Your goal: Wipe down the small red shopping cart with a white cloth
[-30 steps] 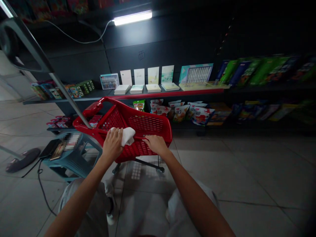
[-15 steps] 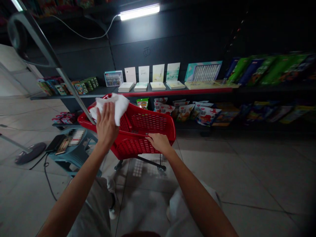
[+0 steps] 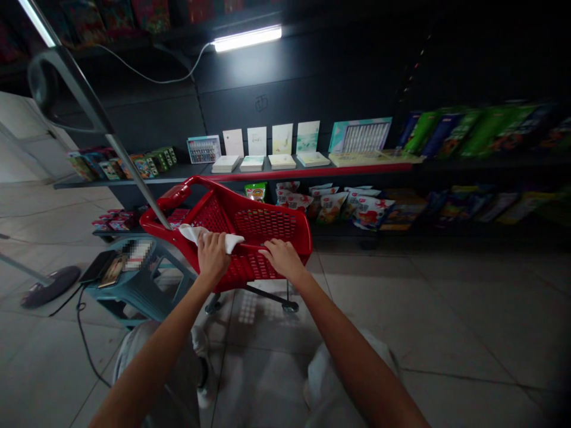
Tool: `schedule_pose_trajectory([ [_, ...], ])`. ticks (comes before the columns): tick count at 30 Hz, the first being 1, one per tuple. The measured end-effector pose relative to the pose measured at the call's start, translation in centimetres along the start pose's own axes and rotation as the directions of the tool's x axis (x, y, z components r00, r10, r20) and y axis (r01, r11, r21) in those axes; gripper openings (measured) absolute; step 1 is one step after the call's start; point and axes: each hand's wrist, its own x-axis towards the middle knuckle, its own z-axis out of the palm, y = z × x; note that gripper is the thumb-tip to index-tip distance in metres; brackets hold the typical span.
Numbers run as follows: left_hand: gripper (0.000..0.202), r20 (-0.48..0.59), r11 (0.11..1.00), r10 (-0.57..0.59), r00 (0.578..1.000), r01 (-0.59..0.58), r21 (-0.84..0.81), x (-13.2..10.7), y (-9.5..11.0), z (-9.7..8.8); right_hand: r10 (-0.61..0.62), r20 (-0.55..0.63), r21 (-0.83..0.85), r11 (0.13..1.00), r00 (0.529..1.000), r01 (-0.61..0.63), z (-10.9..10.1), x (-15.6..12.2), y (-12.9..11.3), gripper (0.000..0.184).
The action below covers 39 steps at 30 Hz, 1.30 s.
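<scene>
A red plastic shopping cart [image 3: 272, 220] stands before me on dark wheels, its perforated basket turned sideways. My left hand [image 3: 214, 255] is closed on a white cloth [image 3: 233, 241] and presses it over the near rim, toward the handle end. The cloth drapes out on both sides of the fingers. Farther right along that same rim, my right hand [image 3: 284, 259] has its fingers curled over the edge, gripping the cart. The handle [image 3: 176, 196] at the cart's left end is bare.
Left of the cart is a grey-blue plastic stool [image 3: 134, 291] bearing a phone-like item and papers. A metal pole [image 3: 134, 172] slants past the handle. Behind, a dark shelf [image 3: 321, 169] carries books and boxes, with snack bags [image 3: 332, 205] below. A cable [image 3: 82, 333] trails on the floor.
My left hand has brought the white cloth down from the handle area to the near rim, closer to my right hand. The right hand keeps its hold on the rim.
</scene>
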Motion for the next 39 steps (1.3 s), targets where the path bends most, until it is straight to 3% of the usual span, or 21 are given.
schedule_pose_trajectory([
  [3, 0.046, -0.005, 1.000, -0.004, 1.000, 0.004, 0.009, 0.4, -0.2, 0.3, -0.028, 0.057, 0.150, 0.988, 0.998, 0.019, -1.4, -0.4, 3.5, 0.039],
  [7, 0.043, -0.001, 1.000, 0.005, 1.000, -0.005, 0.016, 1.1, -1.0, 0.2, 0.238, 0.201, 0.100, 0.960, 0.950, -0.262, -2.5, -1.8, 8.2, 0.041],
  [9, 0.043, -0.004, 1.000, -0.002, 1.000, 0.002, 0.019, 1.3, -1.3, 0.3, 0.229, 0.240, 0.096, 0.961, 0.943, -0.258, -2.2, -2.1, 9.2, 0.038],
  [13, 0.041, -0.027, 1.000, -0.009, 1.000, 0.009, -0.008, 1.1, -0.6, 1.0, 0.127, 0.209, 0.060, 0.988, 0.969, -0.143, -1.1, -2.1, 8.1, 0.034],
  [18, 0.044, -0.019, 0.996, 0.037, 0.999, -0.038, -0.079, 0.6, 2.7, 2.5, 0.294, 0.129, -0.071, 0.955, 0.947, -0.287, -1.1, -2.2, 5.9, 0.036],
  [24, 0.048, -0.011, 0.983, 0.089, 0.996, -0.090, -0.158, 1.3, 6.7, 4.4, 0.362, 0.056, -0.110, 0.929, 0.931, -0.355, -1.5, -1.7, 4.6, 0.034],
  [29, 0.044, 0.009, 0.976, 0.120, 0.993, -0.116, -0.185, 2.4, 8.3, 5.3, 0.414, 0.037, -0.090, 0.908, 0.910, -0.409, -1.2, -1.0, 5.1, 0.034],
  [39, 0.054, -0.019, 0.950, 0.141, 0.990, -0.141, -0.278, 2.0, 12.7, 6.5, 0.366, -0.037, -0.015, 0.930, 0.930, -0.367, 0.0, -1.6, 7.3, 0.037],
])
